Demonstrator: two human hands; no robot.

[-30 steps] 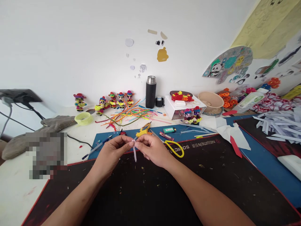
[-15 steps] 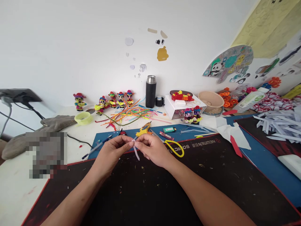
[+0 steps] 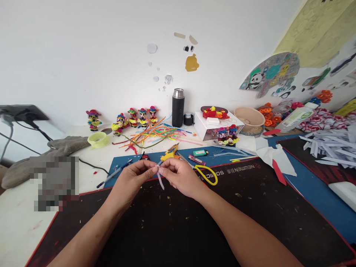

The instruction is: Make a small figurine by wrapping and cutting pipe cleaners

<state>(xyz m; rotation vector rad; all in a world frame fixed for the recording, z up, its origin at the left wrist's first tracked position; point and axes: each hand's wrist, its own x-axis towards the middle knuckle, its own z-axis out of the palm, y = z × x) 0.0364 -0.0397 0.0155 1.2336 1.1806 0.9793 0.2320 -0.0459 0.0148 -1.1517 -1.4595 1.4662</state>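
A pale lilac strip (image 3: 161, 181) hangs down between my fingertips, its upper part crossing or folded where I pinch it. My left hand (image 3: 138, 175) pinches it between thumb and forefinger. From the other side my right hand (image 3: 182, 178) grips the same spot, thumbs nearly touching. Both hands are over the far edge of the black mat (image 3: 178, 226). Just behind them lies a yellow glue gun (image 3: 170, 152). Yellow scissor handles (image 3: 207, 175) rest right of my right hand.
Colourful fuzzy stems (image 3: 155, 133) and small figures (image 3: 133, 118) fill the back. A black thermos (image 3: 178, 108) stands by a white box (image 3: 204, 130). At left are driftwood (image 3: 59, 148) and a pen (image 3: 111, 177); at right, a pile of white strips (image 3: 333, 148).
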